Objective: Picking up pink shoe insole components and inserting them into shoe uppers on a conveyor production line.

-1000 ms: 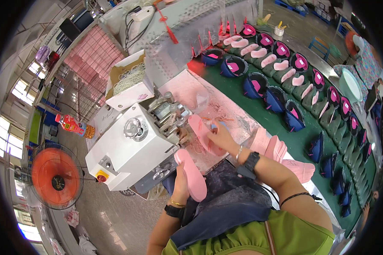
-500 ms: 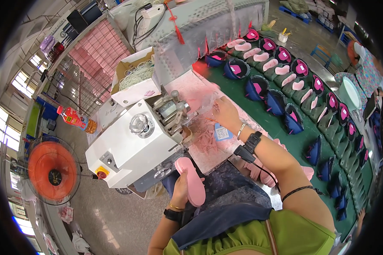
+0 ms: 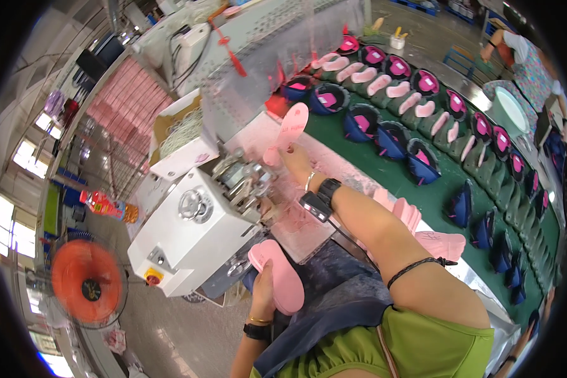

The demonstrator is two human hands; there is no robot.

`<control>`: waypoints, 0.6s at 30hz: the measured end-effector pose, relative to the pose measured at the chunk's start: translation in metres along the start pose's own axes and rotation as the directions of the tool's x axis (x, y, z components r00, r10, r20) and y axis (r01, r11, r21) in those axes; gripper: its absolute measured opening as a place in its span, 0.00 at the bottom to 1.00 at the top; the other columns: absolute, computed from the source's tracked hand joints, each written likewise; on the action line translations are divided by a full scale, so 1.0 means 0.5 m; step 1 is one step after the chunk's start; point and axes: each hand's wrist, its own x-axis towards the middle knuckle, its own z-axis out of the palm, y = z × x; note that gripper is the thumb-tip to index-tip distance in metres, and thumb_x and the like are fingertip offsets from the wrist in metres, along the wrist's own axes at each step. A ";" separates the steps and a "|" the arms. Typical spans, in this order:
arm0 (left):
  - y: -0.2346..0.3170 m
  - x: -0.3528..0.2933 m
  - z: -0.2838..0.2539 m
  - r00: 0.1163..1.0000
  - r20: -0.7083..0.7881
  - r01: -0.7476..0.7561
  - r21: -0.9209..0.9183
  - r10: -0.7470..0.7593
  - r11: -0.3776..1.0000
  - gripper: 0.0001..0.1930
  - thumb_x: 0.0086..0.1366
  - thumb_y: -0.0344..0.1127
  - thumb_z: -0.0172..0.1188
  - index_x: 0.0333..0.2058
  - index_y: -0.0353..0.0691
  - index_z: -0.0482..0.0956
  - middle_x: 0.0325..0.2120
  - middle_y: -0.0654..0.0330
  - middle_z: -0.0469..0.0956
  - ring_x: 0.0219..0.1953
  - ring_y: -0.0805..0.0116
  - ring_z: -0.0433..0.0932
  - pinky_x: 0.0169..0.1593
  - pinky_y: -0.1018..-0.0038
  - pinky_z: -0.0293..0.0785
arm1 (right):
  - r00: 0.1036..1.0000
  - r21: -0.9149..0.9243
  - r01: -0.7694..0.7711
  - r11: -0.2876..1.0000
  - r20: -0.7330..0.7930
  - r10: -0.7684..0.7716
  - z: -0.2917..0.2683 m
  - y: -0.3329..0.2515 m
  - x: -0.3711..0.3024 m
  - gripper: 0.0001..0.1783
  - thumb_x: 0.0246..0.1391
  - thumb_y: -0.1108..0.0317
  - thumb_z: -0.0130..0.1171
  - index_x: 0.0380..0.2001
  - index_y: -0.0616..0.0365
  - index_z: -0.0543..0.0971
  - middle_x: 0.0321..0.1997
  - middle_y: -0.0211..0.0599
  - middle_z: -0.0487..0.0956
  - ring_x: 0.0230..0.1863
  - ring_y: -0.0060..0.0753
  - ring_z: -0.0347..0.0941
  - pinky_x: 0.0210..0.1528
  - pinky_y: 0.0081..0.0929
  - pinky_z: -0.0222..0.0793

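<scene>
In my left hand (image 3: pixel 264 291) is a small stack of pink insoles (image 3: pixel 288 285), gripped at the side with the thumb on top, low in front of the machine. My right hand (image 3: pixel 295 161), reaching over the worktable, has its fingers closed on a single pink insole (image 3: pixel 292 124) with dark print near its upper end. A white machine (image 3: pixel 195 230) with a hand dial stands left of both hands. Its metal feed head (image 3: pixel 249 184) is close to the right hand. Pink dust and scraps cover the pale tabletop (image 3: pixel 305 236) beside it.
On the green conveyor (image 3: pixel 390 170) are rows of dark blue shoe uppers (image 3: pixel 426 165) and insoles on lasts. More pink pieces (image 3: pixel 400 211) lie beyond my right forearm. A box of cords (image 3: pixel 181 135), a bottle (image 3: pixel 110 206) and an orange fan (image 3: pixel 85 277) are leftward. Another person (image 3: pixel 529 75) stands far right.
My right hand, earlier at the tabletop by a clear plastic piece and a blue-edged card, now holds up a pink insole. The left hand keeps its stack. The whole view has shifted slightly.
</scene>
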 end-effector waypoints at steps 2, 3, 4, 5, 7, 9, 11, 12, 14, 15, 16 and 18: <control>0.000 0.000 0.012 0.995 0.005 -0.096 0.119 0.096 0.988 0.23 0.75 0.47 0.50 0.54 0.31 0.74 0.45 0.58 0.78 0.47 0.70 0.78 0.49 0.73 0.75 | 0.995 0.185 -0.097 0.978 -0.017 0.102 -0.107 -0.008 -0.001 0.24 0.59 0.58 0.57 0.46 0.72 0.75 0.35 0.56 0.82 0.29 0.48 0.82 0.28 0.35 0.75; -0.036 0.015 -0.027 0.965 0.079 -0.260 0.209 0.249 0.943 0.21 0.76 0.44 0.48 0.55 0.32 0.73 0.46 0.57 0.78 0.47 0.66 0.78 0.51 0.70 0.75 | 0.982 0.380 -0.170 0.909 -0.007 0.187 -0.176 -0.002 -0.003 0.25 0.61 0.59 0.55 0.51 0.72 0.73 0.35 0.52 0.82 0.24 0.44 0.82 0.22 0.32 0.74; -0.020 0.020 -0.016 0.995 0.080 -0.070 0.048 0.066 0.996 0.20 0.73 0.46 0.53 0.53 0.34 0.74 0.46 0.61 0.77 0.50 0.70 0.75 0.55 0.71 0.73 | 0.972 0.337 -0.206 0.919 -0.038 0.231 -0.257 0.023 0.004 0.24 0.63 0.61 0.52 0.54 0.71 0.68 0.35 0.47 0.81 0.18 0.35 0.80 0.16 0.27 0.72; -0.030 0.018 -0.027 0.976 0.161 -0.139 -0.044 0.144 0.989 0.15 0.75 0.37 0.44 0.51 0.35 0.73 0.43 0.55 0.79 0.45 0.62 0.79 0.50 0.65 0.77 | 0.964 0.323 -0.215 0.922 -0.079 0.253 -0.330 0.037 0.004 0.19 0.64 0.62 0.50 0.47 0.70 0.69 0.32 0.48 0.80 0.17 0.37 0.80 0.17 0.30 0.74; -0.026 0.039 -0.023 0.991 0.130 -0.026 -0.066 0.034 0.998 0.12 0.70 0.38 0.51 0.44 0.36 0.74 0.39 0.57 0.78 0.42 0.62 0.79 0.48 0.64 0.78 | 0.924 0.245 -0.173 0.954 -0.295 0.243 -0.518 0.110 -0.002 0.16 0.63 0.62 0.51 0.41 0.68 0.68 0.29 0.48 0.79 0.17 0.38 0.80 0.17 0.31 0.75; -0.016 0.052 0.009 0.980 0.181 0.107 -0.109 -0.087 0.988 0.13 0.68 0.39 0.53 0.43 0.36 0.75 0.39 0.58 0.78 0.42 0.62 0.79 0.48 0.65 0.77 | 0.797 -0.205 -0.201 0.958 -0.603 0.038 -0.739 0.200 -0.032 0.14 0.61 0.64 0.53 0.41 0.65 0.68 0.26 0.49 0.78 0.20 0.42 0.81 0.18 0.36 0.76; -0.026 0.072 0.027 0.965 0.249 0.104 -0.064 -0.085 0.992 0.13 0.69 0.38 0.53 0.44 0.35 0.76 0.39 0.58 0.78 0.43 0.62 0.79 0.49 0.65 0.76 | 0.666 -0.093 -0.355 0.930 -0.723 0.182 -0.974 0.281 -0.107 0.15 0.55 0.66 0.57 0.42 0.63 0.70 0.29 0.54 0.80 0.23 0.44 0.81 0.25 0.38 0.77; -0.033 0.074 -0.011 0.976 0.204 0.089 -0.073 -0.072 0.993 0.14 0.69 0.39 0.53 0.45 0.35 0.75 0.40 0.57 0.79 0.44 0.62 0.79 0.50 0.65 0.76 | 0.631 -0.077 -0.457 0.886 -0.730 0.262 -0.980 0.282 -0.122 0.15 0.54 0.66 0.58 0.43 0.62 0.72 0.33 0.57 0.81 0.30 0.49 0.83 0.34 0.42 0.78; -0.035 0.098 0.050 0.953 0.275 0.153 -0.073 -0.128 0.985 0.14 0.69 0.39 0.53 0.46 0.35 0.75 0.41 0.57 0.79 0.44 0.61 0.80 0.50 0.65 0.76 | 0.516 -0.381 -0.560 0.736 -0.855 -0.050 -1.216 0.401 -0.227 0.18 0.50 0.66 0.61 0.45 0.60 0.76 0.35 0.54 0.83 0.34 0.49 0.82 0.40 0.40 0.76; -0.035 0.100 0.059 0.953 0.263 0.181 -0.093 -0.151 0.979 0.15 0.69 0.39 0.52 0.47 0.34 0.74 0.42 0.56 0.79 0.45 0.61 0.80 0.50 0.64 0.76 | 0.528 -0.470 -0.584 0.662 -0.839 -0.130 -1.271 0.435 -0.257 0.18 0.49 0.65 0.63 0.44 0.59 0.79 0.36 0.52 0.83 0.28 0.42 0.82 0.35 0.37 0.77; -0.032 0.097 0.054 0.959 0.245 0.172 -0.098 -0.144 0.980 0.15 0.69 0.39 0.52 0.47 0.34 0.74 0.42 0.56 0.79 0.45 0.61 0.80 0.50 0.64 0.76 | 0.541 -0.402 -0.602 0.690 -0.841 -0.018 -1.280 0.456 -0.257 0.18 0.49 0.66 0.63 0.44 0.58 0.80 0.36 0.51 0.84 0.30 0.43 0.83 0.36 0.37 0.77; -0.030 0.089 0.052 0.961 0.247 0.152 -0.087 -0.127 0.985 0.16 0.69 0.38 0.53 0.50 0.34 0.73 0.43 0.55 0.79 0.46 0.60 0.80 0.51 0.64 0.76 | 0.546 -0.253 -0.640 0.725 -0.814 0.198 -1.294 0.486 -0.256 0.20 0.48 0.66 0.63 0.46 0.60 0.81 0.37 0.49 0.84 0.39 0.46 0.83 0.41 0.36 0.76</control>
